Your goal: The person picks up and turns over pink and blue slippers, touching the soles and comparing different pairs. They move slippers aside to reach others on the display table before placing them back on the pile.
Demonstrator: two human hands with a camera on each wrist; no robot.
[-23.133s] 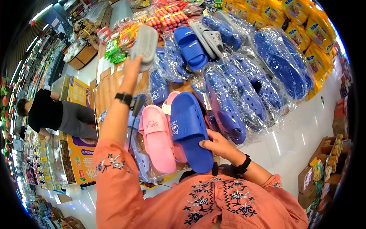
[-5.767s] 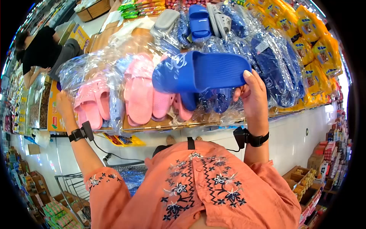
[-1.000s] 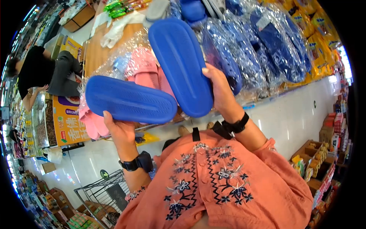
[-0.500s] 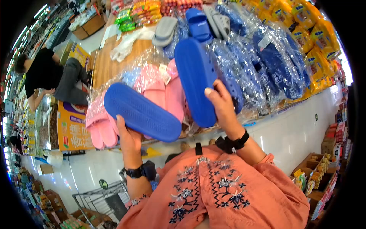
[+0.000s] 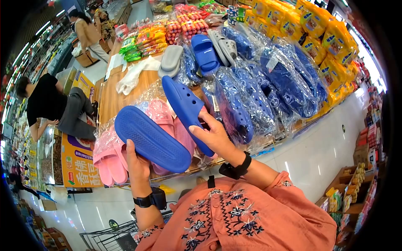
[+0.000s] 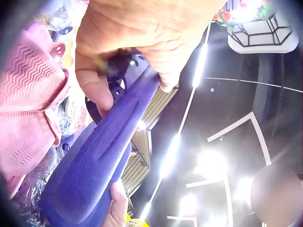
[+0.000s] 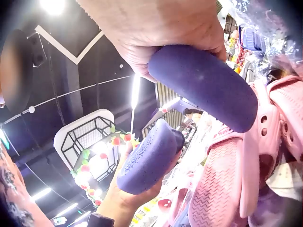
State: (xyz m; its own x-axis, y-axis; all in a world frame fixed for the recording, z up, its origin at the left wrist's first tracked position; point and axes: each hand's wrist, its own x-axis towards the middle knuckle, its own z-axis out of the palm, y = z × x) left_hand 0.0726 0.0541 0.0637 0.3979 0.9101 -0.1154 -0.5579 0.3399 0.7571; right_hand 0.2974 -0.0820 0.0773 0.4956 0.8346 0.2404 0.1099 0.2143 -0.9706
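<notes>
In the head view, your left hand (image 5: 137,167) grips a blue slipper (image 5: 153,139), its ridged sole facing up; the thumb presses on the sole and the other fingers are hidden behind it. Your right hand (image 5: 215,136) holds the holed slipper (image 5: 182,98) at its strap, round openings showing, the thumb at the near edge. Both are above pink slippers (image 5: 111,157) on the wooden table (image 5: 113,90). Blue clogs (image 5: 253,100) in shiny, crinkled clear plastic lie beyond, near smooth grey slippers (image 5: 171,60) and glossy yellow bags (image 5: 335,62)

The left wrist view shows what the head view hides: your left fingers bend around one end of the slipper, pinching it opposite the thumb. Zigzag grooves run along the pink footbeds, and strip lights (image 6: 170,156) line the dark ceiling

The right wrist view shows your right hand closed over a matte, rounded blue end; you cannot tell from it how every finger lies. Below, your left hand supports the other slipper, its sole finely patterned
</notes>
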